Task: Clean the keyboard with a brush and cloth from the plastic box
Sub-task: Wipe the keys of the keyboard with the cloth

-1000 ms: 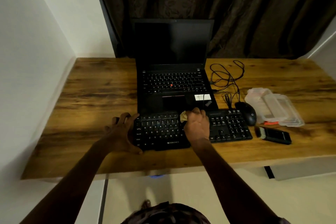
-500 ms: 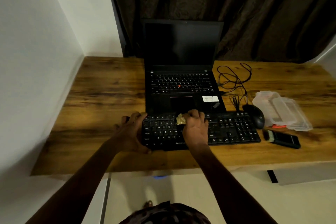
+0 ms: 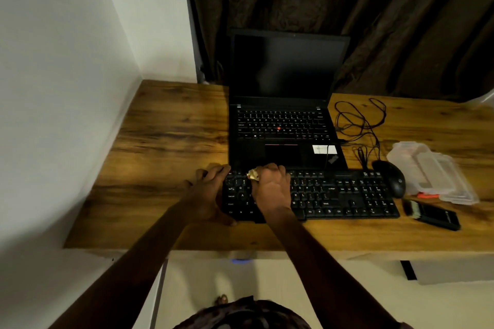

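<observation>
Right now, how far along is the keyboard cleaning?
Done: the plastic box looks open and the cloth is out; the brush lies on the desk, right of the keyboard. In hand: the right hand grips the cloth on the upper left keys while the left hand holds the keyboard's left end. Left: likely the remaining keys; whether brushing happened can't be told.

On the desk (image 3: 165, 141), a keyboard (image 3: 334, 195) lies just before a laptop (image 3: 283, 125), a cloth (image 3: 252, 175) at the keyboard's far left keys. Right of the keyboard: a mouse (image 3: 393, 177), then a plastic box (image 3: 433, 171), a brush (image 3: 433, 215) nearer.
</observation>
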`<state>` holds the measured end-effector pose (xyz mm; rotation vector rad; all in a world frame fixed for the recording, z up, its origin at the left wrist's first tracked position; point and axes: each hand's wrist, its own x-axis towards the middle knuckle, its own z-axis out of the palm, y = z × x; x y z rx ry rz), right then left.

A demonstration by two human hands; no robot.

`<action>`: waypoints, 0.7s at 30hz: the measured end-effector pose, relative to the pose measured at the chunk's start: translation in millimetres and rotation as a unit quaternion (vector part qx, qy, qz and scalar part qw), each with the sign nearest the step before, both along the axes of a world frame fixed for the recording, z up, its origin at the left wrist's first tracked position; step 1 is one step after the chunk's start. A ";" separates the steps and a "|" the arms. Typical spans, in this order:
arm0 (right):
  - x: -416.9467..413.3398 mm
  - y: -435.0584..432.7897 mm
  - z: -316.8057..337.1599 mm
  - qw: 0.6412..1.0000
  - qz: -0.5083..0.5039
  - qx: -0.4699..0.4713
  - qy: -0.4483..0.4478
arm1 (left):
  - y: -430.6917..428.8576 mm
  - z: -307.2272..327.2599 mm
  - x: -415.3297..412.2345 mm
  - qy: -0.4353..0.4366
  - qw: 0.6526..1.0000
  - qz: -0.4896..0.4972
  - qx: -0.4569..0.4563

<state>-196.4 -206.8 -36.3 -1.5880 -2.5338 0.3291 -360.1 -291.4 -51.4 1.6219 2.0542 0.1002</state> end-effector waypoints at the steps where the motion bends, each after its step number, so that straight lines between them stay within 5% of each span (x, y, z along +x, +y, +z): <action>1: 0.0 0.3 -0.3 1.000 -0.004 -0.005 0.010 | 0.1 0.2 0.1 0.003 1.000 -0.002 0.001; 10: -22.0 -13.9 0.4 0.983 0.165 -0.016 0.082 | -1.7 -3.3 -1.1 0.006 1.000 -0.002 0.013; 17: -10.8 2.5 6.5 0.982 0.184 0.003 0.034 | -1.5 -2.4 -1.2 0.005 1.000 -0.006 0.012; 21: -18.1 -1.2 6.5 0.976 0.168 -0.056 0.130 | -2.8 0.4 0.1 0.006 1.000 -0.002 0.012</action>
